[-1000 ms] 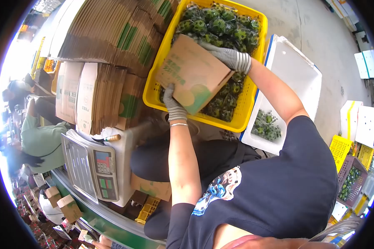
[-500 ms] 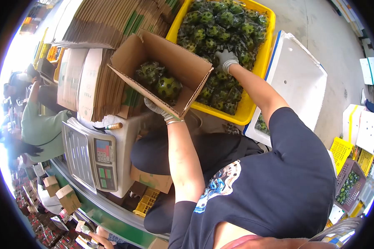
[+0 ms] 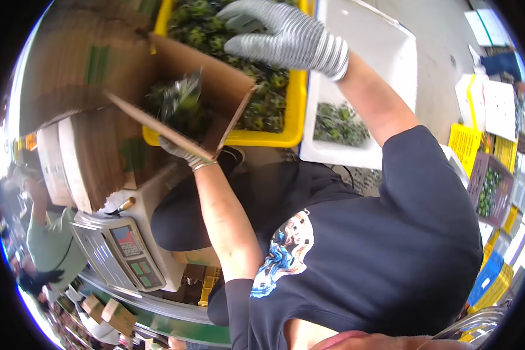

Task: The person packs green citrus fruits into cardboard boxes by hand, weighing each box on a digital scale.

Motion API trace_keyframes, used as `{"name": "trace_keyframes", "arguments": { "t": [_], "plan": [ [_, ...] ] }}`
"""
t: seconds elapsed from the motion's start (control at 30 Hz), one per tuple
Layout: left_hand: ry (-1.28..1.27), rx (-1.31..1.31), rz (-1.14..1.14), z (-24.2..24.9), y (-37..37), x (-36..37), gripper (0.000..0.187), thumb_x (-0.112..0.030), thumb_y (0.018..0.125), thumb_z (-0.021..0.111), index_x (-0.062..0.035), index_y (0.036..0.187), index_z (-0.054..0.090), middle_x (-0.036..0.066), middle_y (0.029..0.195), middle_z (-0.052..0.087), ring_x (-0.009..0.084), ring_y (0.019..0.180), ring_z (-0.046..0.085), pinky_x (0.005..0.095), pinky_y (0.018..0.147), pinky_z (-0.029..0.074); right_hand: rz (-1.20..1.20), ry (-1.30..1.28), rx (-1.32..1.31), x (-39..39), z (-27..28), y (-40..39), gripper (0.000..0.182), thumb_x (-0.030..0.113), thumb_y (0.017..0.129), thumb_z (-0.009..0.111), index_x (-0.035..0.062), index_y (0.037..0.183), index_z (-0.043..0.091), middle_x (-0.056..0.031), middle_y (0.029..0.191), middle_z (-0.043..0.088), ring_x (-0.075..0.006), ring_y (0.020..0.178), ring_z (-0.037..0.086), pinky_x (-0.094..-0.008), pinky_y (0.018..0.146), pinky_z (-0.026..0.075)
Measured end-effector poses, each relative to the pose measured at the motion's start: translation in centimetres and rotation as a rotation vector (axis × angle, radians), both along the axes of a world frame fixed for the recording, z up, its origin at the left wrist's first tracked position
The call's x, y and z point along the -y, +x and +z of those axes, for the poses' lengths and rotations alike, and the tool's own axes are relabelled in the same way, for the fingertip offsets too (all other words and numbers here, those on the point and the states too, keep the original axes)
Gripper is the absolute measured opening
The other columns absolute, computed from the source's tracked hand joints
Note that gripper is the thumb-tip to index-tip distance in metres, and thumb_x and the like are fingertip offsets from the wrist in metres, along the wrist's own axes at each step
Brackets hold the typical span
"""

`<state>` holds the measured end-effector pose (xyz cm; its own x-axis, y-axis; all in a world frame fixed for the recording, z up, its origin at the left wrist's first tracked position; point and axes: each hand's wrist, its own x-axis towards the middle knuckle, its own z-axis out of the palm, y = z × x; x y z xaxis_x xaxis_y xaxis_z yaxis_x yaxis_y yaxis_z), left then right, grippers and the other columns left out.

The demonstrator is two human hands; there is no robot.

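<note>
fingers: right hand (image 3: 286,38) gloved, fingers (image 3: 239,13) spread, holding nothing, above the yellow crate (image 3: 274,139)
left hand (image 3: 184,153): gripped the cardboard box (image 3: 216,87) from beneath
box: tilted, dark green wrapped produce (image 3: 178,102) inside, just above the crate's near rim
writing: none readable; scale (image 3: 125,248) display blurred

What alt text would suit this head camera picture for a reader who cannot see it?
A person's gloved left hand holds an open cardboard box of bagged green fruit, while the gloved right hand hangs above a yellow crate of the same fruit. A weighing scale sits lower left.
</note>
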<state>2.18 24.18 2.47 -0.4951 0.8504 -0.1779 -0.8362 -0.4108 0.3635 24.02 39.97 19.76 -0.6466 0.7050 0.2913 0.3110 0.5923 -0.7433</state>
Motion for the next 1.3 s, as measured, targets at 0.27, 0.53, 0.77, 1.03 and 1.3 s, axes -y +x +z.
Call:
{"name": "trace_keyframes", "arguments": {
  "t": [0.27,0.53,0.77,1.03,1.3],
  "plan": [
    [-0.185,-0.062,-0.033,-0.2,-0.8,0.8,0.074,-0.049,0.071,0.064,-0.0059,0.129,0.048,0.015,0.128,0.051,0.0353,0.112,0.052,0.0518,0.095,0.045,-0.513,-0.826,1.028,2.0,-23.4,21.8,0.087,0.047,0.063,0.076,0.0118,0.134,0.041,-0.0205,0.127,0.042,-0.0326,0.11,0.05,-0.0373,0.093,0.045],
    [-0.198,-0.085,-0.02,-1.1,0.4,2.3,0.071,-0.046,0.072,0.065,-0.005,0.128,0.049,0.016,0.124,0.053,0.0346,0.109,0.055,0.0508,0.092,0.047,-0.272,-0.597,1.362,11.9,-28.5,18.5,0.112,0.044,0.054,0.081,0.0273,0.146,0.02,-0.017,0.145,0.025,-0.0411,0.131,0.029,-0.0457,0.104,0.037],
    [-0.187,-0.095,-0.006,-0.6,-0.1,3.1,0.069,-0.044,0.073,0.066,-0.0042,0.127,0.05,0.016,0.121,0.056,0.034,0.106,0.057,0.05,0.09,0.049,-0.329,-0.599,1.384,10.5,-28.2,21.1,0.086,0.04,0.063,0.075,0.038,0.139,0.033,-0.0098,0.149,0.019,-0.0378,0.135,0.022,-0.0481,0.104,0.036],
    [-0.147,-0.051,0.057,-1.4,0.3,4.2,0.066,-0.041,0.074,0.067,-0.0034,0.125,0.05,0.016,0.116,0.059,0.0334,0.102,0.059,0.0489,0.087,0.051,-0.523,-0.633,1.247,9.6,-30.8,19.4,0.076,0.039,0.059,0.076,0.0261,0.129,0.05,-0.0139,0.138,0.037,-0.034,0.127,0.037,-0.0433,0.104,0.036],
    [-0.031,0.02,0.035,-2.5,-0.9,4.0,0.063,-0.038,0.075,0.067,-0.0025,0.124,0.051,0.017,0.112,0.061,0.0327,0.098,0.061,0.0479,0.085,0.053,-0.655,-0.513,-0.146,4.6,-31.1,23.1,0.041,0.001,0.073,0.067,0.0031,0.113,0.055,-0.0131,0.104,0.06,-0.0232,0.097,0.058,-0.0385,0.084,0.051]
  ]
}}
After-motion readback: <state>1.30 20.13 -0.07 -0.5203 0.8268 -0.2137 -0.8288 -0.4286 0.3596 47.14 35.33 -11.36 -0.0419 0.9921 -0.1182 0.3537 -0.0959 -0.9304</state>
